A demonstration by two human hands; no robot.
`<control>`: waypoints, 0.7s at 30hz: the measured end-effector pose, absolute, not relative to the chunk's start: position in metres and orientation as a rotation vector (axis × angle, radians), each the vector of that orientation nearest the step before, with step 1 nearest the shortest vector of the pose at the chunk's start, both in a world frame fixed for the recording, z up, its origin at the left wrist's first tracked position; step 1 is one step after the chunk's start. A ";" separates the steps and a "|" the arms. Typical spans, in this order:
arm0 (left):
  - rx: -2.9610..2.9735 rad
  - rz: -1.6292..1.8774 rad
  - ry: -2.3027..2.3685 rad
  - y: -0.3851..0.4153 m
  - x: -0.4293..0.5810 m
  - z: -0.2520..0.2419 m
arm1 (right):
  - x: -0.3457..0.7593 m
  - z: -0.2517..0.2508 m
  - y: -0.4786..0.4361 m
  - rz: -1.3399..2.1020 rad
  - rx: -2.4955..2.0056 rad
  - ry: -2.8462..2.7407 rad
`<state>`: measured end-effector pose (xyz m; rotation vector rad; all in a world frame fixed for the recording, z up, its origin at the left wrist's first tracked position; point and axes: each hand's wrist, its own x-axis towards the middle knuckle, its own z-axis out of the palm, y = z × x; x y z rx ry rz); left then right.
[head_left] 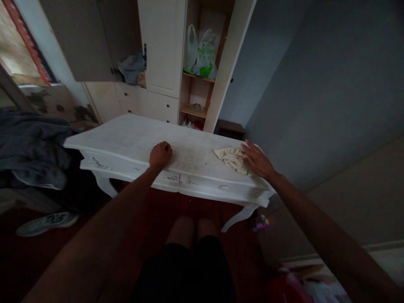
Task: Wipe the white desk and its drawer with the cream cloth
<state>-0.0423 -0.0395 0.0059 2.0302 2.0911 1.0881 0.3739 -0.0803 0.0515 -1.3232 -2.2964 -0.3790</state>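
A white table (139, 132) with curved legs and carved trim stands in front of me, its top marked with grey-brown smudges. On the right part of the tabletop lies a bunched, folded cream cloth (234, 160). My right hand (257, 160) is at the cloth's right side, fingers stretched out and apart, the fingertips over its edge. Nearer the middle, my left hand (160, 154) rests on the tabletop by the front edge, curled into a loose fist. Nothing shows in that fist.
Behind the table is a white wardrobe (162, 46) with open doors, a plastic bag (205, 52) on one shelf. Dark clothing (34, 143) is heaped at left, above a shoe (47, 223). A grey wall (331, 84) runs along the right, with a small pink box (261, 223) below.
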 end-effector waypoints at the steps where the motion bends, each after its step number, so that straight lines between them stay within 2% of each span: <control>1: 2.027 1.091 2.090 -0.039 -0.042 0.006 | 0.379 0.050 -0.084 -0.389 -1.314 -2.234; 7: 2.037 1.069 2.090 -0.040 -0.042 0.007 | 0.428 0.020 -0.093 -0.416 -1.464 -1.808; 15: 2.053 1.041 2.125 -0.039 -0.042 0.007 | 0.466 -0.018 -0.089 0.134 -1.610 -1.361; 21: 2.059 1.049 2.137 -0.038 -0.042 0.007 | 0.466 -0.020 -0.087 0.174 -1.585 -1.334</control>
